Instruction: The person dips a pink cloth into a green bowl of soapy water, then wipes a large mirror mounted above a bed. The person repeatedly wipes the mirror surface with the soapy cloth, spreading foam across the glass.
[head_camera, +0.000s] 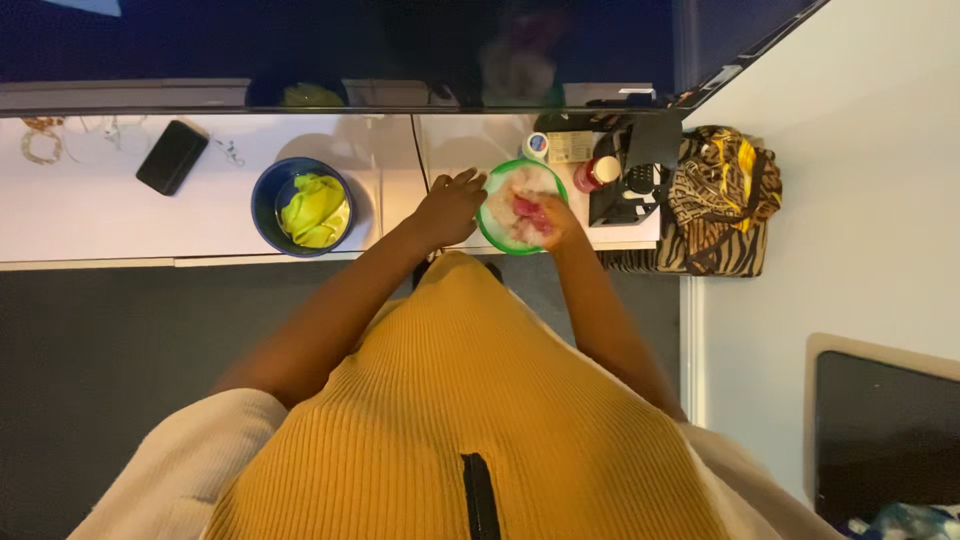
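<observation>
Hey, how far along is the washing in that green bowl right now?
Looks done: a yellow-green cloth lies wrung in the blue bowl. In hand: the right hand squeezes something red in the foamy green bowl, whose rim the left hand steadies. Left: that item is not yet out of the suds.

single head view, looking steeply down

A home room: white desk (120, 215) under a dark screen (300, 45), phone (172, 156), patterned bag (722, 200).
</observation>
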